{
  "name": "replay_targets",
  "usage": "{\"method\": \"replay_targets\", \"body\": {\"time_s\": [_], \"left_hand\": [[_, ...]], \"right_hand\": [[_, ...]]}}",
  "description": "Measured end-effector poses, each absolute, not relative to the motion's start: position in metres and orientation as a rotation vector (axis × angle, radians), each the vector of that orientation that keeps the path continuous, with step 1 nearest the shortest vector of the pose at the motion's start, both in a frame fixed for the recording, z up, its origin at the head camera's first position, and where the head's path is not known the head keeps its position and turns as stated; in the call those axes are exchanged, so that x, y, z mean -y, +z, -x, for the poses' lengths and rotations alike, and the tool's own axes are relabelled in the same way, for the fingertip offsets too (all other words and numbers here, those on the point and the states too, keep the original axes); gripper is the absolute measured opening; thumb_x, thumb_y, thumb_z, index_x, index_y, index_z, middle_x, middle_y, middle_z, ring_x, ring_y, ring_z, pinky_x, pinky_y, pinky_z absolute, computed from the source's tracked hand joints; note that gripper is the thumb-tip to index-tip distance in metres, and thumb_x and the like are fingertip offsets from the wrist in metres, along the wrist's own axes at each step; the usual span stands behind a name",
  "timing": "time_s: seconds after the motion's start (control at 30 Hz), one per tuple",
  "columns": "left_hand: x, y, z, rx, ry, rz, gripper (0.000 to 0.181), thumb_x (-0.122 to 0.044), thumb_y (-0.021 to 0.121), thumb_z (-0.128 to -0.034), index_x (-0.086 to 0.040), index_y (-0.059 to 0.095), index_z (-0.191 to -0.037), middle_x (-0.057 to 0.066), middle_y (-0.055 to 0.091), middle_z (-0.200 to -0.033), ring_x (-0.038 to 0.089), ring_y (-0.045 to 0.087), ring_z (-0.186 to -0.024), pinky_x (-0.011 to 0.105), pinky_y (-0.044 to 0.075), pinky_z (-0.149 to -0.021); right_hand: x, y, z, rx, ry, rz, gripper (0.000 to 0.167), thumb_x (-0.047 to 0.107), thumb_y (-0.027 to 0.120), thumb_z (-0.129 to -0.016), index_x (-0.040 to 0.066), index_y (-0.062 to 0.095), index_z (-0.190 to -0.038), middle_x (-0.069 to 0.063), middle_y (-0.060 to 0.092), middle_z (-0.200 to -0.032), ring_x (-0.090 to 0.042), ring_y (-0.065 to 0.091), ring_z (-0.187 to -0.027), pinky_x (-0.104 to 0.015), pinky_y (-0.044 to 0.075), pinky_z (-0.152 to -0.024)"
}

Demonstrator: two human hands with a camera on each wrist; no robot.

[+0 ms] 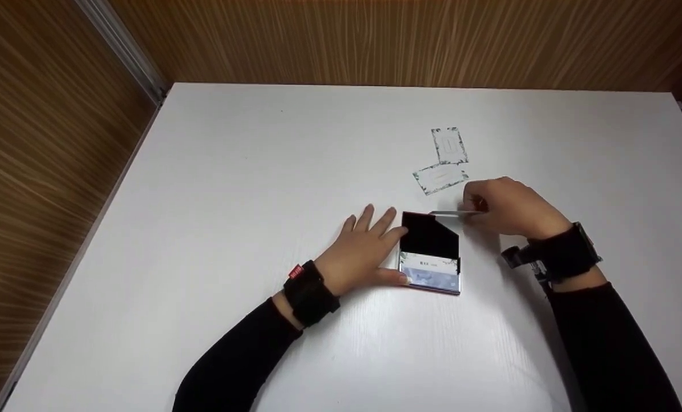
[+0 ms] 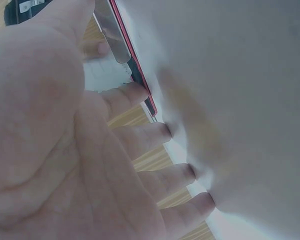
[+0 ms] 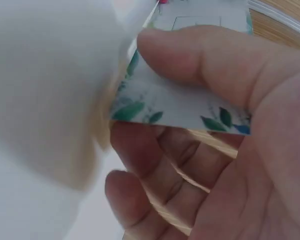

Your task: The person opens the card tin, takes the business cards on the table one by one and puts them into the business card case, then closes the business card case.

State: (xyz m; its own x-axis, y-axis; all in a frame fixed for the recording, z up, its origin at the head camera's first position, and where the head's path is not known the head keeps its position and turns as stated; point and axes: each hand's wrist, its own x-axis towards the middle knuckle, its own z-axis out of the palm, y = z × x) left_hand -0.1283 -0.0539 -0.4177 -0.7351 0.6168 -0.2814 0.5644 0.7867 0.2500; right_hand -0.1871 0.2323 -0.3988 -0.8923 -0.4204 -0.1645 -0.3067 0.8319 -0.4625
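Biggest 1st: wood-grain back wall (image 1: 375,46) & wood-grain side wall (image 1: 38,160), then 1 white table (image 1: 192,189). 2 arms in black sleeves (image 1: 610,349) come in from the bottom.

2 hands. L hand (image 1: 361,252): fingers spread apart, nothing clamped; index tip touches L edge of the case, thumb at its lower L corner, covering a bit of it; other fingertips on table. R hand (image 1: 510,206): thumb & curled fingers clamped on 1 card. 2 black straps, L strap (image 1: 311,294) & R strap (image 1: 570,257), 1 per wrist.

1 flat case (image 1: 429,236), on table between hands, nearer L; black upper pt, pale printed lower pt, red edge in L wrist view. Can't tell no. of cards in it.

3 loose cards, leaf borders: held card (image 3: 185,107) at top edge of case, R end hidden by hand in head view, can't tell if touching; far card (image 1: 449,146) & tilted card (image 1: 439,179) lie flat beyond case, edges meeting or slightly overlapping. Tilted one is just beside R knuckles.

Smallest: 1 red tag (image 1: 293,271) on L strap.
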Motion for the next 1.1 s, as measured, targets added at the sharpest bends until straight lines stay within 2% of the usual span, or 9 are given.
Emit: {"method": "replay_targets", "body": {"time_s": [0.17,0.33,0.47,0.57,0.67,0.77,0.83,0.97,1.1], "left_hand": [[0.054,-0.419,0.129,-2.632,0.201,-0.904,0.092,-0.07,0.059,-0.0861,-0.021,0.029,-0.158,0.01,0.009,-0.168,0.042,0.005,-0.152,0.06,0.019,-0.118],[0.054,-0.419,0.128,-2.64,0.199,-0.911,0.092,-0.07,0.059,-0.0858,-0.021,0.029,-0.158,0.01,0.01,-0.168,0.043,0.006,-0.152,0.061,0.02,-0.118],[0.054,-0.418,0.129,-2.641,0.198,-0.913,0.092,-0.07,0.059,-0.086,-0.021,0.029,-0.158,0.01,0.009,-0.168,0.043,0.005,-0.152,0.061,0.02,-0.118],[0.054,-0.418,0.129,-2.639,0.19,-0.912,0.092,-0.07,0.058,-0.086,-0.021,0.028,-0.158,0.01,0.009,-0.168,0.043,0.005,-0.152,0.061,0.02,-0.118],[0.054,-0.418,0.129,-2.634,0.186,-0.909,0.093,-0.07,0.058,-0.0862,-0.021,0.028,-0.158,0.01,0.008,-0.168,0.043,0.005,-0.152,0.061,0.02,-0.118],[0.054,-0.417,0.129,-2.635,0.187,-0.909,0.092,-0.07,0.058,-0.0864,-0.021,0.028,-0.159,0.01,0.008,-0.168,0.043,0.004,-0.152,0.061,0.019,-0.118],[0.054,-0.417,0.129,-2.632,0.191,-0.909,0.092,-0.07,0.058,-0.0865,-0.021,0.028,-0.159,0.01,0.008,-0.168,0.043,0.004,-0.152,0.061,0.019,-0.118],[0.053,-0.416,0.129,-2.622,0.208,-0.902,0.092,-0.069,0.058,-0.0864,-0.021,0.027,-0.159,0.01,0.006,-0.168,0.043,0.002,-0.152,0.061,0.017,-0.119],[0.053,-0.416,0.129,-2.616,0.208,-0.904,0.093,-0.07,0.059,-0.0859,-0.021,0.028,-0.159,0.01,0.007,-0.168,0.043,0.003,-0.152,0.061,0.017,-0.118]], "right_hand": [[-0.229,-0.398,0.186,-2.793,-0.716,0.657,0.025,0.009,0.072,-0.087,0.013,0.049,-0.079,0.001,0.055,-0.075,-0.016,0.046,-0.068,-0.03,0.036,-0.063],[-0.226,-0.4,0.187,-2.884,-0.762,0.892,0.035,-0.002,0.077,-0.074,0.012,0.046,-0.08,0.0,0.045,-0.081,-0.016,0.043,-0.079,-0.03,0.033,-0.069],[-0.223,-0.398,0.186,-2.921,-0.793,0.922,0.038,0.003,0.086,-0.066,0.014,0.055,-0.084,0.003,0.049,-0.093,-0.014,0.049,-0.087,-0.031,0.039,-0.076],[-0.222,-0.397,0.184,-2.91,-0.796,0.895,0.035,0.013,0.089,-0.069,0.015,0.064,-0.092,0.006,0.053,-0.099,-0.013,0.054,-0.091,-0.034,0.043,-0.079],[-0.221,-0.397,0.183,-2.908,-0.786,0.932,0.026,0.021,0.084,-0.08,0.015,0.071,-0.101,0.007,0.057,-0.101,-0.011,0.057,-0.09,-0.034,0.046,-0.078],[-0.221,-0.396,0.184,-2.928,-0.801,1.016,0.016,0.017,0.071,-0.092,0.013,0.075,-0.107,0.005,0.061,-0.1,-0.01,0.057,-0.086,-0.032,0.046,-0.074],[-0.222,-0.396,0.185,-2.938,-0.82,1.071,0.019,0.01,0.062,-0.096,0.013,0.075,-0.109,0.004,0.064,-0.1,-0.008,0.057,-0.083,-0.029,0.046,-0.072],[-0.222,-0.396,0.186,-2.935,-0.862,1.13,0.029,0.001,0.056,-0.096,0.014,0.073,-0.115,0.004,0.069,-0.107,-0.007,0.058,-0.085,-0.029,0.047,-0.073],[-0.223,-0.395,0.185,-2.952,-0.909,1.158,0.034,0.0,0.061,-0.093,0.017,0.069,-0.12,0.004,0.072,-0.103,-0.006,0.061,-0.085,-0.032,0.05,-0.07]]}}
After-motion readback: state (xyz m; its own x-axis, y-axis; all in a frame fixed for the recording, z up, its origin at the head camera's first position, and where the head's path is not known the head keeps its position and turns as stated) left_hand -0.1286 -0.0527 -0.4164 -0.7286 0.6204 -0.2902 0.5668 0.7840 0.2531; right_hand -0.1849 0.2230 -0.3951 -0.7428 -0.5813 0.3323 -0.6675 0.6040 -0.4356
